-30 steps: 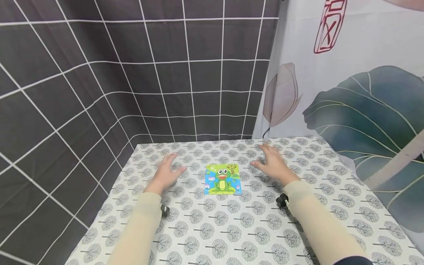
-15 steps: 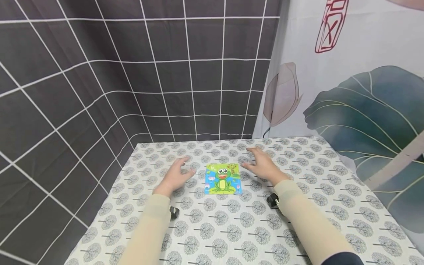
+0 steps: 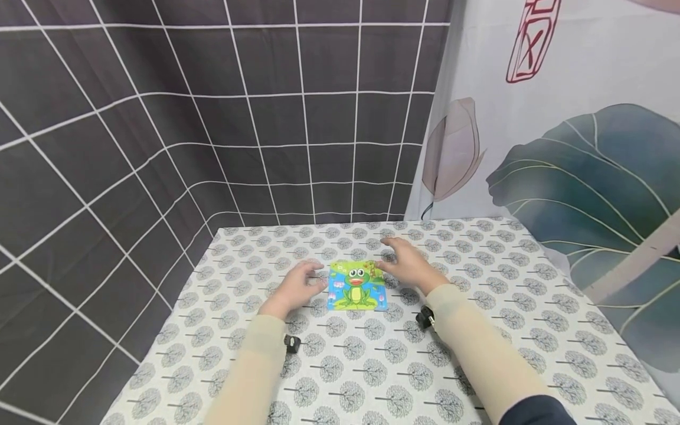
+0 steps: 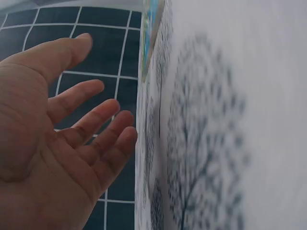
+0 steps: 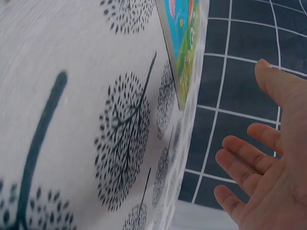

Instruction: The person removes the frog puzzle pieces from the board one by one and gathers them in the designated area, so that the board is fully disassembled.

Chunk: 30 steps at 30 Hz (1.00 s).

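A thin square board (image 3: 357,290) printed with a green frog on blue and lime lies flat on the patterned cloth in the head view. My left hand (image 3: 295,288) hovers at its left side, thumb and fingers spread, holding nothing. At the upper right corner, the thumb of my right hand (image 3: 408,264) overlaps the board's edge in this view; that hand holds nothing either. Both wrist views show relaxed, parted fingers, the left hand (image 4: 62,120) and the right hand (image 5: 268,158) each apart from the board (image 5: 184,48), which is seen edge-on.
A white cloth (image 3: 353,373) with grey tree prints covers the table. Behind and to the left hangs a dark curtain (image 3: 276,124) with white grid lines. At the right is a pale curtain (image 3: 467,59) with large leaf prints. Each wrist wears a small black device (image 3: 425,317).
Both hands have moved inward toward the frog board, the left going right and the right going left. The board has stayed in its place on the cloth.
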{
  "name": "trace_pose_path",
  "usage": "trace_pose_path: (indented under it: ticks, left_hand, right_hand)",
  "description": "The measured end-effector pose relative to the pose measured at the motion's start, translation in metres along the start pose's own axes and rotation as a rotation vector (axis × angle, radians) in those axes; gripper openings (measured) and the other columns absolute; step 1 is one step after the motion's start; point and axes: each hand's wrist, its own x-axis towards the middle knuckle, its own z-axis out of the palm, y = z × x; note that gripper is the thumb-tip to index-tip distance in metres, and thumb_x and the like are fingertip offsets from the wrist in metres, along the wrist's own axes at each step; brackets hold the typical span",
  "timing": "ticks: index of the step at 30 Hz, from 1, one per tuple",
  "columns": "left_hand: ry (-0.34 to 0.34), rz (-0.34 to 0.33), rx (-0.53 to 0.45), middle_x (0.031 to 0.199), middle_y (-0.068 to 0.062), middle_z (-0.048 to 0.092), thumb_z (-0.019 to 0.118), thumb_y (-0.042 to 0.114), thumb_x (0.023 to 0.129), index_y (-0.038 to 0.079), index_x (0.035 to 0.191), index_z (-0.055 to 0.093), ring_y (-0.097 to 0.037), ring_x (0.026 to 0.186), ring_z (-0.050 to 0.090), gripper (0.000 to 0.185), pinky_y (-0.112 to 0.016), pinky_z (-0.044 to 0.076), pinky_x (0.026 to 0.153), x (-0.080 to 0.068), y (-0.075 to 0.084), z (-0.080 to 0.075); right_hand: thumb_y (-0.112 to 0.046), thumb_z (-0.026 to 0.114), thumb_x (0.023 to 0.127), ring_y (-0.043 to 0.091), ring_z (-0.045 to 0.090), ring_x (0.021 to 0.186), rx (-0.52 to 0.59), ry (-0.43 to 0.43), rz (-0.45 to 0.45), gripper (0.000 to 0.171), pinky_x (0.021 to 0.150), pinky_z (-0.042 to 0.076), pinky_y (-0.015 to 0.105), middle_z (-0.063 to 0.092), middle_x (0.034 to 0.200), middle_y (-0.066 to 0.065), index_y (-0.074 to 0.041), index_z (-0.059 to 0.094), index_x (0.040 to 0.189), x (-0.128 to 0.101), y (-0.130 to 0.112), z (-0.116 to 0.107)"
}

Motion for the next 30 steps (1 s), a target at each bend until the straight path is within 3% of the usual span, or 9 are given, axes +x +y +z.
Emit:
trace_pose_path:
  ticks: [10,14,20,26,30]
  left_hand:
    - [-0.126,0.005,0.057,0.147,-0.01,0.056,0.082,0.033,0.091,0.016,0.14,0.065,-0.038,0.142,0.047,0.055,-0.062,0.034,0.12,-0.003,0.003,0.015]
    - [-0.154,0.056,0.123,0.145,-0.008,0.057,0.082,0.031,0.091,0.014,0.138,0.067,-0.035,0.137,0.051,0.052,-0.058,0.039,0.118,-0.005,0.008,0.017]
    - [-0.173,0.095,0.165,0.15,-0.009,0.055,0.083,0.028,0.09,0.01,0.139,0.066,-0.032,0.141,0.048,0.054,-0.052,0.036,0.121,-0.007,0.012,0.02]
    - [-0.18,0.094,0.216,0.151,-0.006,0.053,0.083,0.029,0.09,0.011,0.138,0.067,-0.029,0.143,0.046,0.054,-0.049,0.034,0.123,-0.005,0.01,0.023]
    - [-0.184,0.093,0.246,0.15,-0.005,0.053,0.083,0.031,0.09,0.014,0.137,0.069,-0.028,0.142,0.046,0.052,-0.048,0.035,0.122,-0.004,0.009,0.024]
  right_hand:
    - [-0.035,0.079,0.094,0.039,0.04,0.148,-0.017,-0.033,-0.022,0.071,0.123,0.03,0.058,0.049,0.158,0.015,-0.007,0.051,0.153,0.006,-0.011,0.009]
    - [-0.037,0.079,0.095,0.039,0.039,0.149,-0.024,-0.05,-0.036,0.07,0.124,0.028,0.058,0.05,0.157,0.014,-0.007,0.052,0.152,0.011,-0.012,0.013]
    - [-0.034,0.079,0.094,0.041,0.038,0.149,-0.05,-0.064,-0.069,0.065,0.125,0.025,0.059,0.055,0.152,0.015,-0.005,0.056,0.148,0.015,-0.015,0.018]
    - [-0.029,0.081,0.094,0.033,0.06,0.128,-0.065,-0.083,-0.082,0.055,0.114,0.046,0.053,0.065,0.136,0.012,-0.006,0.063,0.141,0.018,-0.021,0.023]
    - [-0.029,0.082,0.093,0.026,0.064,0.116,-0.071,-0.116,-0.083,0.051,0.106,0.053,0.046,0.067,0.127,0.008,-0.007,0.067,0.136,0.022,-0.025,0.028]
